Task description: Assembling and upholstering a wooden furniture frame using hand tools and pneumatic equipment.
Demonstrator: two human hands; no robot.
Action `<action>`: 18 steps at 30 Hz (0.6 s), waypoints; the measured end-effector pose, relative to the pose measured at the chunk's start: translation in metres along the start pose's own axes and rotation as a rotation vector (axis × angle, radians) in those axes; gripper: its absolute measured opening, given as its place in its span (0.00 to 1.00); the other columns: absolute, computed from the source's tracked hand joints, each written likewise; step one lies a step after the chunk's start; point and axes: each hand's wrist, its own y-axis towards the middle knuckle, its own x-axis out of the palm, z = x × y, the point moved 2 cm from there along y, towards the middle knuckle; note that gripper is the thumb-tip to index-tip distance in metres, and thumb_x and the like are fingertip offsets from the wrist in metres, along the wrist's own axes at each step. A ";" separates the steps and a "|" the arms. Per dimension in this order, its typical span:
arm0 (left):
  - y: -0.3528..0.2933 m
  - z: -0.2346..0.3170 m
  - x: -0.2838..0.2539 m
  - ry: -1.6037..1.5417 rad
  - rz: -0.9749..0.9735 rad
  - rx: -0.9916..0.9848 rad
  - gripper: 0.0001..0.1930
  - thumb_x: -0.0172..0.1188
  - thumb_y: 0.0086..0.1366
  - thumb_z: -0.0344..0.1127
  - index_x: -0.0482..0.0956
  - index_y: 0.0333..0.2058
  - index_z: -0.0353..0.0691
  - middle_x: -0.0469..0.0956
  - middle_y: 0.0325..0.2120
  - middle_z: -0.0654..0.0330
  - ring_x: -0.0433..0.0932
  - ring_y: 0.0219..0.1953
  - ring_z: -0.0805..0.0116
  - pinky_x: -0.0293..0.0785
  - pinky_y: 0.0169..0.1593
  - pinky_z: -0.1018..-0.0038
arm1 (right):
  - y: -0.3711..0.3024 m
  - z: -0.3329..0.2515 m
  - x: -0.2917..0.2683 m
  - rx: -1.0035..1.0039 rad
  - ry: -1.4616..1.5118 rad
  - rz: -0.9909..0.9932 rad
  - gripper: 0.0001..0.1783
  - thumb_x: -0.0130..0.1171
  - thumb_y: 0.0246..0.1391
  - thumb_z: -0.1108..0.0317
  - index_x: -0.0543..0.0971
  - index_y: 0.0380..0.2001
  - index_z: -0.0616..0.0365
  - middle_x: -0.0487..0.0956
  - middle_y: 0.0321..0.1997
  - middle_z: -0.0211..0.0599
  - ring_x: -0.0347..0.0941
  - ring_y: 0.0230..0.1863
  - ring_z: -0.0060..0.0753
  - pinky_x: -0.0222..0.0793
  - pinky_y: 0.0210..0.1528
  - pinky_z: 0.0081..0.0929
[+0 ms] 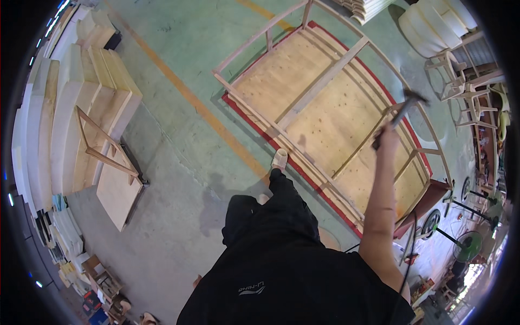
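My right hand (387,136) is closed round the handle of a hammer (402,111), holding it raised over the right side of a large wooden frame. The hammer's dark head points away from me. Below it lies the frame's plywood panel (319,111), edged with red material (242,111) and crossed by wooden slats (323,81). Curved wooden rails (387,57) stand up along its far side. Only a small patch of skin, which seems to be my left hand (197,280), shows beside my black shirt; its fingers are hidden.
My foot in a light shoe (279,158) is against the frame's near edge. Large foam blocks (89,108) and a board on a low trolley (120,189) stand at left. Chair frames (455,76), a green fan (468,246) and a dark cable (411,254) are at right.
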 end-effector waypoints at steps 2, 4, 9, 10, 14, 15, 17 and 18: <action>-0.036 0.003 0.000 0.015 -0.020 0.008 0.16 0.57 0.73 0.52 0.70 0.41 0.44 0.73 0.35 0.55 0.75 0.37 0.63 0.72 0.36 0.61 | 0.044 -0.058 0.015 -0.155 0.227 0.127 0.20 0.56 0.69 0.53 0.75 0.27 0.56 0.71 0.16 0.32 0.71 0.17 0.30 0.66 0.20 0.27; -0.068 0.019 0.010 0.041 -0.058 0.032 0.18 0.57 0.73 0.52 0.70 0.45 0.44 0.74 0.38 0.55 0.75 0.40 0.62 0.73 0.39 0.61 | 0.068 -0.090 0.027 -0.281 0.364 -0.004 0.20 0.55 0.69 0.55 0.73 0.26 0.57 0.71 0.16 0.32 0.70 0.16 0.29 0.65 0.19 0.28; -0.120 0.101 0.029 0.097 -0.128 0.130 0.23 0.57 0.72 0.53 0.69 0.55 0.43 0.76 0.46 0.53 0.77 0.46 0.59 0.74 0.47 0.59 | 0.074 0.037 0.083 -0.233 -0.158 0.223 0.27 0.52 0.67 0.52 0.71 0.18 0.58 0.71 0.13 0.37 0.69 0.13 0.34 0.63 0.18 0.37; -0.125 0.126 0.030 0.096 -0.132 0.163 0.24 0.58 0.72 0.53 0.68 0.57 0.43 0.76 0.47 0.52 0.78 0.47 0.58 0.74 0.49 0.59 | 0.043 0.103 0.103 -0.048 -0.453 0.149 0.25 0.51 0.67 0.53 0.77 0.25 0.66 0.76 0.18 0.47 0.75 0.19 0.45 0.68 0.25 0.45; -0.150 0.219 0.022 0.101 -0.022 0.300 0.29 0.57 0.72 0.54 0.67 0.63 0.42 0.77 0.54 0.52 0.79 0.52 0.56 0.75 0.56 0.58 | -0.170 0.286 0.141 1.080 -0.356 -0.580 0.15 0.57 0.63 0.63 0.77 0.25 0.62 0.76 0.18 0.43 0.74 0.18 0.44 0.71 0.22 0.45; -0.157 0.239 0.024 0.111 0.002 0.333 0.30 0.57 0.73 0.55 0.66 0.64 0.41 0.77 0.55 0.52 0.79 0.54 0.56 0.75 0.56 0.58 | -0.159 0.290 0.150 1.039 -0.240 -0.585 0.16 0.58 0.63 0.63 0.76 0.23 0.60 0.75 0.16 0.42 0.72 0.16 0.42 0.69 0.20 0.43; -0.167 0.262 0.027 0.133 0.001 0.365 0.31 0.57 0.73 0.55 0.65 0.65 0.41 0.77 0.57 0.50 0.78 0.56 0.55 0.75 0.57 0.58 | -0.140 0.280 0.131 0.936 -0.178 -0.469 0.17 0.60 0.61 0.64 0.73 0.20 0.57 0.71 0.13 0.39 0.68 0.12 0.37 0.64 0.15 0.39; -0.168 0.268 0.031 0.147 -0.031 0.362 0.32 0.56 0.73 0.56 0.65 0.65 0.41 0.76 0.57 0.50 0.78 0.56 0.55 0.74 0.58 0.58 | -0.120 0.269 0.123 0.954 -0.163 -0.488 0.16 0.60 0.62 0.63 0.73 0.21 0.56 0.71 0.14 0.37 0.68 0.13 0.35 0.64 0.14 0.36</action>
